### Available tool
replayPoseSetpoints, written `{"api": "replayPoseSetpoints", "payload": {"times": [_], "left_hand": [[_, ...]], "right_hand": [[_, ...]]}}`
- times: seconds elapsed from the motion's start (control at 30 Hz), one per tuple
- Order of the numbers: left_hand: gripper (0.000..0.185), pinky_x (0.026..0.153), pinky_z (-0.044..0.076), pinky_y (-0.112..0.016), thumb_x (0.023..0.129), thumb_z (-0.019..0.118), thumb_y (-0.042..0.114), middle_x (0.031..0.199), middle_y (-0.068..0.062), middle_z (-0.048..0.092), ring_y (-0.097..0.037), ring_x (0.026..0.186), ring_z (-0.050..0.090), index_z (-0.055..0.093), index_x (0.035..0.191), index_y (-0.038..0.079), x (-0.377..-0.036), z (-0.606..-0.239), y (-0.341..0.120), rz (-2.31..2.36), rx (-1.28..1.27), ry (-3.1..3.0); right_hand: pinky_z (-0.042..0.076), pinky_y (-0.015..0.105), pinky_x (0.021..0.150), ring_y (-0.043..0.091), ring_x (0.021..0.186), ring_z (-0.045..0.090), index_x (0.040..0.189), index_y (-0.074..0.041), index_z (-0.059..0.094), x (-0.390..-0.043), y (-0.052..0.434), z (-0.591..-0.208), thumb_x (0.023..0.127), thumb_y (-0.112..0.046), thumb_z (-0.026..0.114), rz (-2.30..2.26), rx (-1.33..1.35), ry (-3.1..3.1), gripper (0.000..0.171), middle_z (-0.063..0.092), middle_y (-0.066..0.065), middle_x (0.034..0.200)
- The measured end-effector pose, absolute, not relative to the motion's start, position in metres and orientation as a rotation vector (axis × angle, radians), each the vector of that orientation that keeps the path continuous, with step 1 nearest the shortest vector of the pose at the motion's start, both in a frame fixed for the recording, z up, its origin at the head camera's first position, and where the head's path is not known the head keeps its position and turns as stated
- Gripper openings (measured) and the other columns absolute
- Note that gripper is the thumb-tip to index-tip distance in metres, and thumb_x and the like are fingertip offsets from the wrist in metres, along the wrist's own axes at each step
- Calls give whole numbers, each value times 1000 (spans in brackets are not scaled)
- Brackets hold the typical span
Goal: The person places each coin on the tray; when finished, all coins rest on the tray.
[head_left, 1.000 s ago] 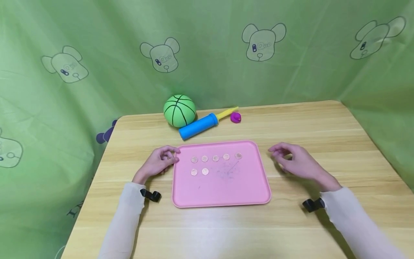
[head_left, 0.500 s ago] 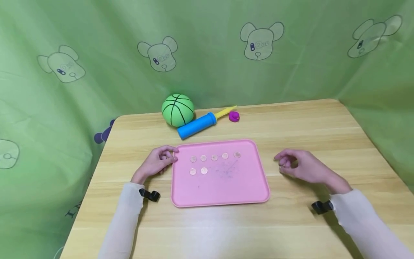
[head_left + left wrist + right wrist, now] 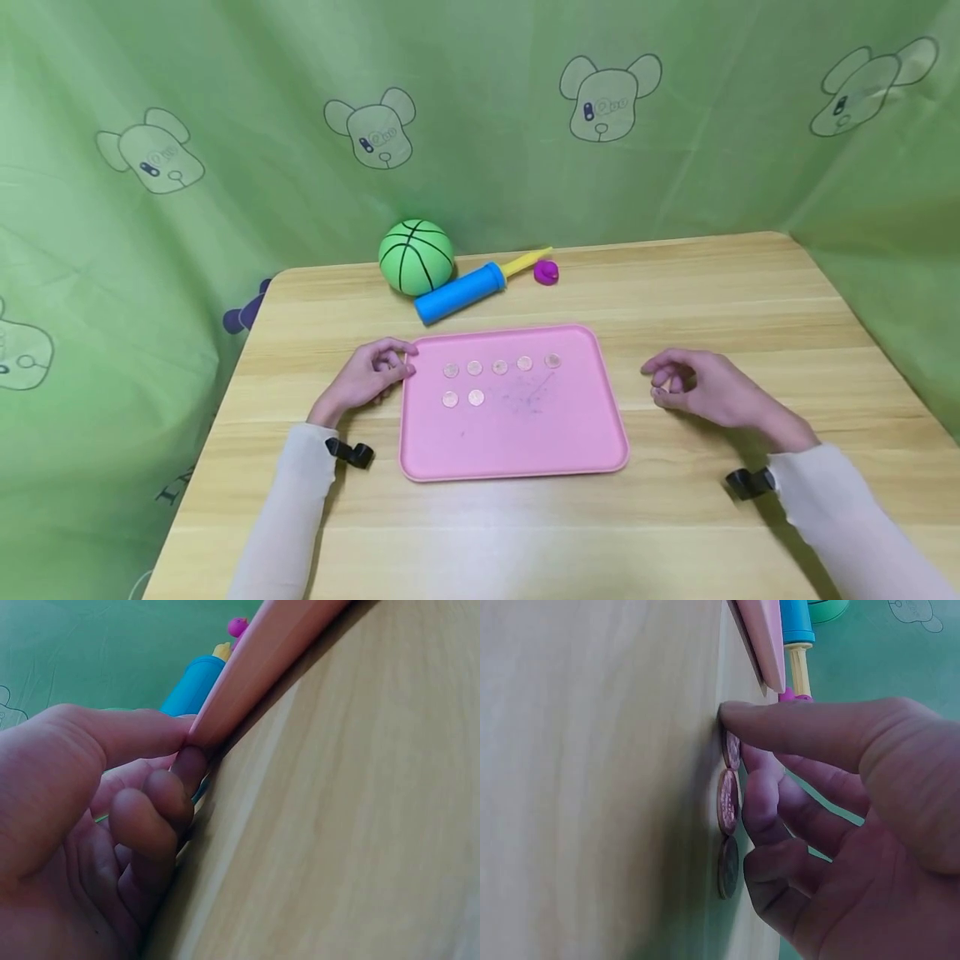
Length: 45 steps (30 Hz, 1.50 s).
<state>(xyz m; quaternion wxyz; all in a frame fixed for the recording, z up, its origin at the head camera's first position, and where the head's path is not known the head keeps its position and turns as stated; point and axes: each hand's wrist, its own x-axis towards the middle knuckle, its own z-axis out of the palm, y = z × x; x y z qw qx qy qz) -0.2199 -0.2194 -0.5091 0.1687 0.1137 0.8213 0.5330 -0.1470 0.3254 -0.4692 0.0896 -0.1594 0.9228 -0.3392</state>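
Note:
A pink tray (image 3: 517, 450) lies on the table, with several coins on it: a longer upper row, among them a coin (image 3: 500, 367), and two below, one a coin (image 3: 476, 397). My left hand (image 3: 367, 375) pinches the tray's upper left rim between thumb and finger; the left wrist view shows the hand (image 3: 90, 787) at that rim. To the right of the tray, my right hand (image 3: 705, 387) is low over the table, fingers loosely bent. In the right wrist view its thumb tip touches or covers part of one coin (image 3: 733, 750); a second coin (image 3: 728, 801) and third coin (image 3: 728, 868) lie beside it.
Behind the tray are a green ball (image 3: 416, 257), a blue pump (image 3: 461, 293) with a yellow end, and a small purple toy (image 3: 546, 272). A green curtain (image 3: 480, 167) hangs along the table's back and sides. The wooden table (image 3: 480, 550) extends in front.
My right hand has moved right and slightly nearer, away from the tray's right edge, then nearly stopped. My left hand keeps its grip on the tray. The coins on the tray look unchanged.

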Motion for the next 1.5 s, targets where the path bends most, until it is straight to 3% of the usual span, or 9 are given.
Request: {"api": "replayPoseSetpoints", "payload": {"times": [0.5, 0.73, 1.13, 1.5], "left_hand": [[30, 45, 45, -23, 104, 75, 13, 87, -3, 69, -11, 53, 52, 71, 133, 8, -219, -508, -219, 1533, 321, 2333], [30, 45, 46, -23, 104, 74, 11, 87, -4, 68, -11, 53, 52, 71, 133, 9, -219, -511, -219, 1523, 319, 2334], [30, 45, 45, -23, 104, 75, 14, 89, -4, 69, -11, 53, 52, 71, 133, 10, -217, -509, -219, 1527, 317, 2331], [31, 45, 45, -23, 104, 75, 14, 88, -3, 70, -10, 53, 52, 70, 133, 7, -216, -509, -219, 1539, 324, 2322]], "right_hand": [[61, 20, 78, 6, 91, 67, 128, 0, 73, -155, 331, -466, 87, 1, 88, -1004, -574, 2663, 44, 75, -1, 102], [53, 21, 70, 5, 81, 57, 126, -2, 74, -156, 331, -475, 90, -7, 89, -974, -586, 2656, 39, 68, -3, 94], [46, 22, 66, 1, 79, 49, 121, -5, 76, -151, 321, -475, 92, 2, 84, -928, -759, 2775, 31, 56, -7, 87], [62, 23, 73, 1, 81, 66, 114, -6, 80, -159, 299, -469, 91, 1, 85, -1012, -642, 2909, 24, 74, -7, 88]]}}
